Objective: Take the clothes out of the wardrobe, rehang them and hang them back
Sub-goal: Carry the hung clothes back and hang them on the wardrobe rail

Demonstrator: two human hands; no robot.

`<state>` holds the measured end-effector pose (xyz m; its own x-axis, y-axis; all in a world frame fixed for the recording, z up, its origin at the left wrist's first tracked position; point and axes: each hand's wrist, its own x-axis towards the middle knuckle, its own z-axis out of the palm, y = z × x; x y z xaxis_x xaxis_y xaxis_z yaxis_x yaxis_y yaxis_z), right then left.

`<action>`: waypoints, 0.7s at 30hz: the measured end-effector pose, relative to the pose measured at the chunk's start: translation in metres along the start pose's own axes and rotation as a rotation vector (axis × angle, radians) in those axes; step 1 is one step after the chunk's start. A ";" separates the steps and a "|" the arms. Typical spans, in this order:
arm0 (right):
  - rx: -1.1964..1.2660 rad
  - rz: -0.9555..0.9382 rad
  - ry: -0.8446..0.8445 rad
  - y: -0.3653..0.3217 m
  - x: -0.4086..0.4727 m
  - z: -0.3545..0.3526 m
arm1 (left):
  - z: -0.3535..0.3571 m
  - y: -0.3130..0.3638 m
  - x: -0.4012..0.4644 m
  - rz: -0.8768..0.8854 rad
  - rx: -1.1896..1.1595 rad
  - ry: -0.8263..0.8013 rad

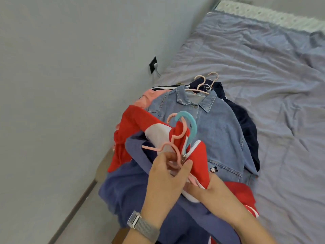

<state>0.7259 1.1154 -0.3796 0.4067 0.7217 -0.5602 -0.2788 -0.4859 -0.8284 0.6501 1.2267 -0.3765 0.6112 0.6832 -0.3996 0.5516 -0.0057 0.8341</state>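
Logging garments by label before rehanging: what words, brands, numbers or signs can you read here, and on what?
No readable text anywhere in the head view.
Denim jacket: only a small embroidered cartoon mouse patch, no lettering.
Watch on the left wrist: face not visible, nothing legible.

Faded denim cloth is seen in the jacket (216, 127); matt, velvety flocking on the pink hanger (173, 150); woven metal mesh in the watch strap (146, 228); creased cotton on the bed (263, 67).

a wrinkled lilac bedsheet (255, 67) fills the right of the frame, a white lace trim (263, 14) at upper right. a grey wall (70, 67) at left carries 1 dark socket (153, 64).
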 end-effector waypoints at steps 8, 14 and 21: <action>0.159 0.083 -0.018 -0.035 -0.088 0.063 | -0.067 0.019 -0.100 0.026 -0.176 0.008; 0.005 0.066 -0.093 -0.050 -0.124 0.068 | -0.071 0.027 -0.157 -0.028 -0.302 0.160; -0.278 -0.057 -0.212 -0.049 -0.191 0.037 | -0.035 0.051 -0.234 0.036 -0.440 0.360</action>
<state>0.6298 1.0197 -0.2320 0.2165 0.8237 -0.5241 -0.0019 -0.5365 -0.8439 0.5152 1.0917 -0.2275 0.3506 0.8945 -0.2772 0.1981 0.2185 0.9555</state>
